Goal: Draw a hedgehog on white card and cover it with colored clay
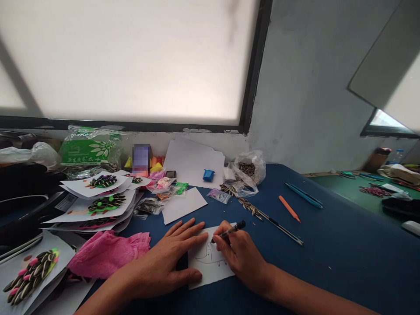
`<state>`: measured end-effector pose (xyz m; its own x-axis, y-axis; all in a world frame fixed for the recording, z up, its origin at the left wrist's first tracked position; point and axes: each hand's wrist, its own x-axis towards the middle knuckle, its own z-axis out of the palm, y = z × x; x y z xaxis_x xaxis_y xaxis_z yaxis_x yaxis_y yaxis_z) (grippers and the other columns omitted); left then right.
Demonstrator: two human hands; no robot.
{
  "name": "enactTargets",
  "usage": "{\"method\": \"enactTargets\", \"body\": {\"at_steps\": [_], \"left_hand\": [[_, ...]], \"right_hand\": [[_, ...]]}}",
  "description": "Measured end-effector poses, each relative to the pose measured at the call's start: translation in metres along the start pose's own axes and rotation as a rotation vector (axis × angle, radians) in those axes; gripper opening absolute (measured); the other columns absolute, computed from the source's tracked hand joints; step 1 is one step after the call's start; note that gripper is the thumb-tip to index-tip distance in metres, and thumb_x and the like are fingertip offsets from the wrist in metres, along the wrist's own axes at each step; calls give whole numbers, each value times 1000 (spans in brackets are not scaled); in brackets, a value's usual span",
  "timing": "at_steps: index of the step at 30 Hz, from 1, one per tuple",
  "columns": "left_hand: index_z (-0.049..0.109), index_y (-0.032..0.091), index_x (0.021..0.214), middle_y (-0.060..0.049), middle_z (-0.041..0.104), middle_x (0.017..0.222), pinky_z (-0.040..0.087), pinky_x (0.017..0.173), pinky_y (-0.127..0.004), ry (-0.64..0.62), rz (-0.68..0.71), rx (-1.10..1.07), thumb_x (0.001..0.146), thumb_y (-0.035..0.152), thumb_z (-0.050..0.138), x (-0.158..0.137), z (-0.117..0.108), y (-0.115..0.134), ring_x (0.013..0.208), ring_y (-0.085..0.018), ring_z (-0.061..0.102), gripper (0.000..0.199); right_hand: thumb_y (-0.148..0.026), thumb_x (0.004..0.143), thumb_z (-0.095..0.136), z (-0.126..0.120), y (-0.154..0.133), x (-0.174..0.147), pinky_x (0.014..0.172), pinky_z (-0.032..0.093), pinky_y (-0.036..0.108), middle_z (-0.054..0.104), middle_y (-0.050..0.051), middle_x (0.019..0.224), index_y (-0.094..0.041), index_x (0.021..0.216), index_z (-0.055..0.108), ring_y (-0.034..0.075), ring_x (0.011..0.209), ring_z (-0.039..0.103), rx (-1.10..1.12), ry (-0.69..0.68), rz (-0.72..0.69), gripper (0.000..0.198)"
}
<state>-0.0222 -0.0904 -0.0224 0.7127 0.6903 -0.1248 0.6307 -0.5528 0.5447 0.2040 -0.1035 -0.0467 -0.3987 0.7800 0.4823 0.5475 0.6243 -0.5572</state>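
Craft workroom: line drawing (210,257) at six o'clock, seed-covered cards (106,203) at eight, probably another counter (337,188), dim, at three.

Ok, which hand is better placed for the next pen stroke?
Probably the right hand: it holds the black pen at the drawing, while the left hand rests on the paper.

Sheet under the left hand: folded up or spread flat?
Spread flat: the sheet lies on the blue table, its line drawing in view, the left hand resting over its edge.

Pinching with right hand (243,258), curled inward; resting left hand (170,259) palm-down, splayed, just left of grip.
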Motion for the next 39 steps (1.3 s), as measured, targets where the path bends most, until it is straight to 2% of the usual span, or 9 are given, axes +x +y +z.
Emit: {"method": "enactTargets", "body": {"at_steps": [14, 25, 39], "left_hand": [[26, 41, 149, 6, 14, 160, 5, 118, -56, -3, -6, 17, 88, 48, 60, -1, 1, 0, 147, -30, 3, 70], [26, 39, 149, 5, 13, 160, 5, 118, -55, -10, -7, 31, 89, 48, 60, -1, 2, -3, 148, -28, 2, 70], [28, 39, 149, 5, 15, 160, 6, 118, -56, 7, 10, 2, 88, 49, 60, -1, 1, -2, 147, -31, 3, 69]], "right_hand": [[-26, 98, 41, -3, -5, 0, 54, 39, 23, 53, -2, 66, -20, 80, 51, 12, 54, 54, 73, -32, 55, 22], [-27, 98, 40, -2, -1, 1, 57, 40, 23, 54, 0, 71, -20, 74, 49, 13, 57, 55, 57, -12, 92, 26], [-24, 98, 40, -2, -2, 1, 53, 35, 22, 50, -2, 67, -19, 79, 50, 11, 52, 49, 22, -2, 52, 22]]}}
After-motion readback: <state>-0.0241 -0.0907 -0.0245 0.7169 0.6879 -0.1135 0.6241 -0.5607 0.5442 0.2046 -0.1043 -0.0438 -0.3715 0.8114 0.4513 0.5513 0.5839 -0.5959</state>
